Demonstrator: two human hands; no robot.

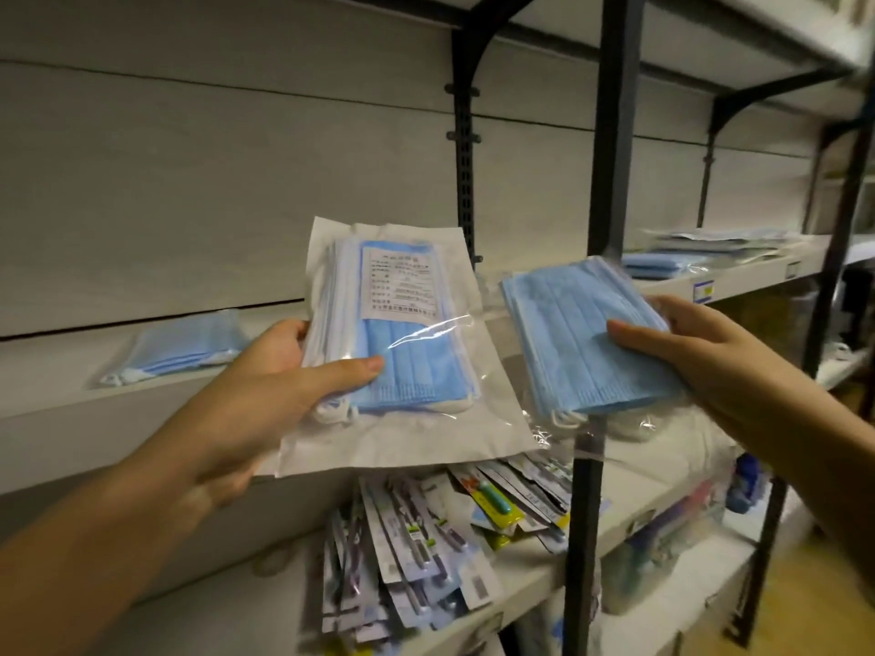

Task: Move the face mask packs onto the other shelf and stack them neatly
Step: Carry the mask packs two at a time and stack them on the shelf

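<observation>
My left hand (pixel 265 395) grips a pack of blue face masks (pixel 412 333) in a white-backed clear bag with a printed label, thumb on its front. My right hand (pixel 700 357) holds a second pack of blue masks (pixel 582 333) in clear wrap, thumb on top. Both packs are held up in front of the middle shelf. One mask pack (pixel 184 348) lies on the left shelf (pixel 57 400). Several more packs (pixel 700 255) are piled on the right shelf (pixel 757 272).
A black upright post (pixel 596 371) divides the left and right shelf bays, right between the two held packs. On the lower shelf (pixel 521 589) lies a heap of carded toothbrush-like packets (pixel 416 546) and other packaged goods (pixel 672 527).
</observation>
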